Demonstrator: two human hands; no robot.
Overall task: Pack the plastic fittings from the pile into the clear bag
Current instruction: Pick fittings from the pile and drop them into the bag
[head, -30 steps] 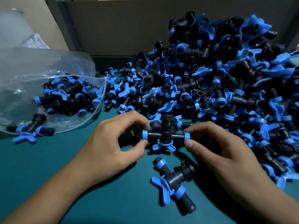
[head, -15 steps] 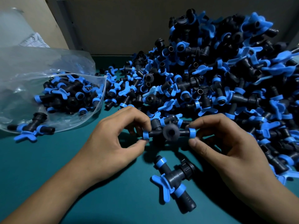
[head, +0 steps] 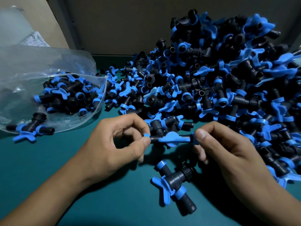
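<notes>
A black plastic fitting with blue rings and a blue wing handle (head: 171, 139) is held level between my hands, just above the green table. My left hand (head: 114, 144) pinches its left end between thumb and forefinger. My right hand (head: 228, 154) pinches the right end the same way. The blue handle faces me. A big pile of the same fittings (head: 228, 82) rises behind and to the right. The clear bag (head: 32, 75) lies at the left with its mouth toward the pile and several fittings inside.
A loose fitting (head: 175, 181) lies on the green table (head: 65, 185) just below my hands. Another loose fitting (head: 29, 129) lies by the bag's front edge. A grey wall panel (head: 122, 26) stands behind the pile.
The fitting has been rolled between my fingers: its blue handle, first pointing down, now faces me. Both hands stay in about the same place.
</notes>
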